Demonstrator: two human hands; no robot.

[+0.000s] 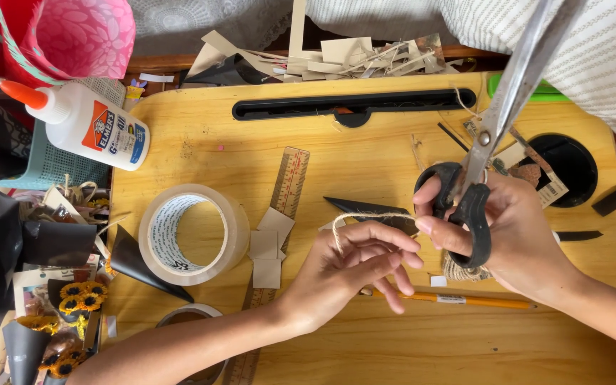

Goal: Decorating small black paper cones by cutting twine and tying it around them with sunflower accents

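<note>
Right hand (pixel 515 239): closed through the black handles of steel scissors (pixel 497 128), blades pointing up and away. Left hand (pixel 354 264): fingers curled, pinching a jute twine strand (pixel 368 216). Strand: drawn taut, long axis running left to right between both hands, touching each, nearer the scissor handles than the blades. Below the hands: yellow pencil (pixel 465 301). Left of the left hand: cardboard squares (pixel 269 249), wooden ruler (pixel 286 187), clear tape roll (pixel 194 234).

On the worktop (pixel 393 142), the tape roll (pixel 192 234) sits left of the ruler (pixel 286 187), with card squares (pixel 269 246) between them. The glue bottle (pixel 90 127) lies behind the roll; a pencil (pixel 465 301) lies right of the ruler.
</note>
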